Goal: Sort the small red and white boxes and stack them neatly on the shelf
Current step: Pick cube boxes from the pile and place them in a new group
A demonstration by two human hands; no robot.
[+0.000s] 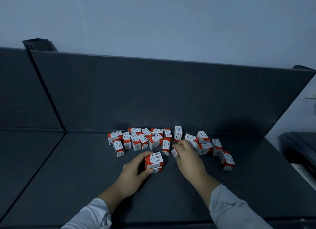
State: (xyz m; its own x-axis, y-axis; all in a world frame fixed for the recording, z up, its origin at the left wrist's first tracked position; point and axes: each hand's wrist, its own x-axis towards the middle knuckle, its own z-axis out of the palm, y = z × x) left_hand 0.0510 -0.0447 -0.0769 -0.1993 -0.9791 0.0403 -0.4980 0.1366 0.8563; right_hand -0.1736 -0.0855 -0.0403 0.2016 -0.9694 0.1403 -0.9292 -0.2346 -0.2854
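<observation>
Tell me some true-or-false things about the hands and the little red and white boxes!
1. The left hand grips a paper clips box. True.
2. The right hand holds nothing. False: it pinches a small box.
3. The other boxes stand in one neat tower. False: they lie scattered on the dark shelf.
4. Both sleeves are light-coloured. True.

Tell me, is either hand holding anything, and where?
The left hand grips a paper-clip box by its sides; the right hand pinches a second box by one end.
</observation>
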